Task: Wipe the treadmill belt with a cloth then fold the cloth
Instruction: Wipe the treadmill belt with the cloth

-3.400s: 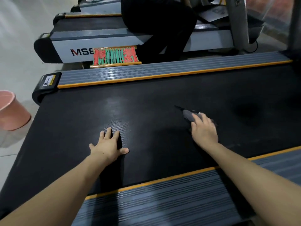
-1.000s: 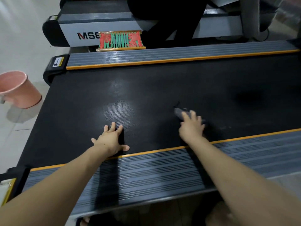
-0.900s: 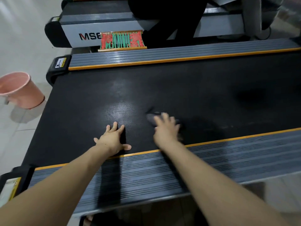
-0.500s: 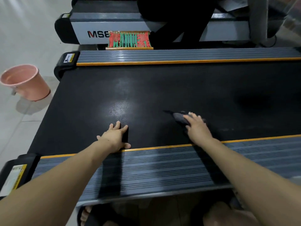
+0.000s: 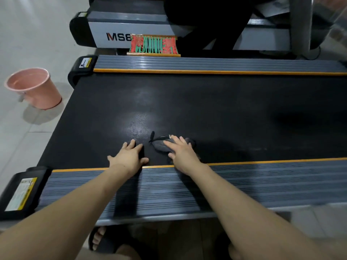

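The black treadmill belt (image 5: 206, 109) fills the middle of the view between two grey side rails with orange edges. A small dark grey cloth (image 5: 160, 145) lies bunched on the belt near the close rail. My right hand (image 5: 183, 153) presses flat on the cloth, fingers spread, covering its right part. Just left of it, my left hand (image 5: 129, 158) rests flat on the belt with fingers apart, holding nothing, its heel at the orange edge.
A pink bucket (image 5: 34, 88) stands on the tiled floor at the left. Behind the far rail (image 5: 206, 65) sits a red and green brush-like item (image 5: 154, 45), a second treadmill (image 5: 116, 27) and a person in dark clothes (image 5: 206, 19). My sandalled foot (image 5: 101, 239) is below the near rail.
My right hand has slid the cloth left along the belt, close to my left hand. The left hand has stayed put. The view has shifted right.
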{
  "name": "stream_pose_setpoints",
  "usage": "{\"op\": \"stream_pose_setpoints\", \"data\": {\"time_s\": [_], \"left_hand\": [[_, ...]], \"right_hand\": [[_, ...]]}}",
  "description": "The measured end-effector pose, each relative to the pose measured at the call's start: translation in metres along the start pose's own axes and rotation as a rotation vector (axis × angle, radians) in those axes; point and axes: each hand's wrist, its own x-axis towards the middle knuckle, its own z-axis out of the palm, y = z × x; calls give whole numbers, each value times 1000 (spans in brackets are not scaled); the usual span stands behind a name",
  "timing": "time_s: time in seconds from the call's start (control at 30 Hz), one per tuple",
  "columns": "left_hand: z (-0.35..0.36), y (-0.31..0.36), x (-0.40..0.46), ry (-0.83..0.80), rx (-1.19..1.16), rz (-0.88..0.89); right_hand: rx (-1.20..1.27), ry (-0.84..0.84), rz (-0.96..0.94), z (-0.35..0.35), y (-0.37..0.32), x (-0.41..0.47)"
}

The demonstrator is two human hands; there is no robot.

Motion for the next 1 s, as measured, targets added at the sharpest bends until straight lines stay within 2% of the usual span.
{"op": "stream_pose_setpoints", "data": {"time_s": [0.07, 0.13, 0.3, 0.47, 0.63, 0.8, 1.0], "left_hand": [[3, 0, -4, 9, -22, -28], [9, 0, -9, 37, -74, -41], [26, -2, -16, 164, -64, -45], [22, -2, -14, 135, -58, -26], [23, -3, -11, 123, -53, -38], [23, -3, -11, 119, -52, -46], [22, 1, -13, 46, -24, -83]], "right_hand": [[17, -29, -32, -15, 19, -8], [28, 13, 8, -33, 46, -16], [53, 164, 282, -70, 123, -47], [55, 194, 400, -62, 110, -41], [70, 130, 319, -39, 56, -27], [-21, 50, 74, -1, -16, -9], [-36, -50, -7, 5, -7, -3]]}}
